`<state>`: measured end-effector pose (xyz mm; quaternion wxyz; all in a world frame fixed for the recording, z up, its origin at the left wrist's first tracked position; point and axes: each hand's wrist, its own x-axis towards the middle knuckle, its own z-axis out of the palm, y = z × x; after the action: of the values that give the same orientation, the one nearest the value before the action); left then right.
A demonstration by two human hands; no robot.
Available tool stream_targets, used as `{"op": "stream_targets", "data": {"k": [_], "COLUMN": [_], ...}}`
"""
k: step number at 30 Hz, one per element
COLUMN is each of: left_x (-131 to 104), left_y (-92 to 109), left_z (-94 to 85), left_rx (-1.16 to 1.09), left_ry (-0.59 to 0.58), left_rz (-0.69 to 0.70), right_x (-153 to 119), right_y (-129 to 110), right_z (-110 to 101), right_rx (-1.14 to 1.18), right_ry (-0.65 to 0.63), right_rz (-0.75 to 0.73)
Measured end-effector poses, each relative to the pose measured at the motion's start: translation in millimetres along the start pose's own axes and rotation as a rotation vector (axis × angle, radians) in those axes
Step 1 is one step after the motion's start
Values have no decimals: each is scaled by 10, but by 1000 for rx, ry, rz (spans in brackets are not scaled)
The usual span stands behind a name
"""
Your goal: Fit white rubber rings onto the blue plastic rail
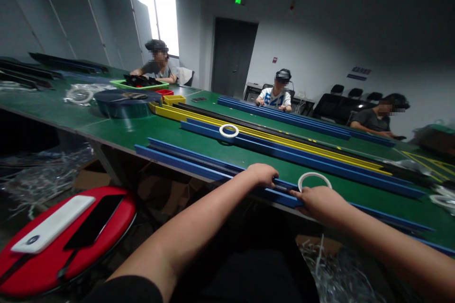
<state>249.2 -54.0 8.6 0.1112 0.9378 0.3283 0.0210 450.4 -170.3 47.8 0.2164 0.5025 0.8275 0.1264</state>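
Observation:
A long blue channel strip (199, 163) lies along the near edge of the green table, its open groove facing up. My left hand (263, 175) is curled over this strip, fingertips down at the groove; what they pinch, if anything, is too small to make out. A short way to the right, my right hand (318, 202) has its fingers closed at the same strip, with the index finger and thumb at the groove. A white tape ring (304, 177) is right behind my right hand, which hides its lower edge; whether the fingers hold it I cannot tell.
Another white ring (229, 126) rests on a second blue strip (284, 150), beside long yellow strips (256, 131). A round dark-blue container (122, 106) and green tray (121, 85) stand left. Several people sit across. A red stool (117, 227) holds a phone (94, 221).

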Motion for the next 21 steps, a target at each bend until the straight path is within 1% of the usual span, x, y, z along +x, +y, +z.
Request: {"op": "stream_targets", "data": {"k": [4,9,13,17,19,21], "left_x": [2,23,110,232,262,266], "left_y": [11,36,166,350,395,396], "left_z": [-7,-35,-49,-10,10,21], "left_rx": [13,34,81,125,127,122], "left_ry": [0,-25,-29,-5,1,5], "left_rz": [2,11,21,80,101,110], "right_x": [62,115,93,77,67,50], "right_y": [-67,-72,-55,-45,-16,40], "right_z": [-49,-90,-68,-29,6,57], "right_rx": [-5,20,49,38,17,14], "right_ry": [-8,-43,-27,-21,-1,24], "right_rz": [16,22,22,17,-9,-53]}}
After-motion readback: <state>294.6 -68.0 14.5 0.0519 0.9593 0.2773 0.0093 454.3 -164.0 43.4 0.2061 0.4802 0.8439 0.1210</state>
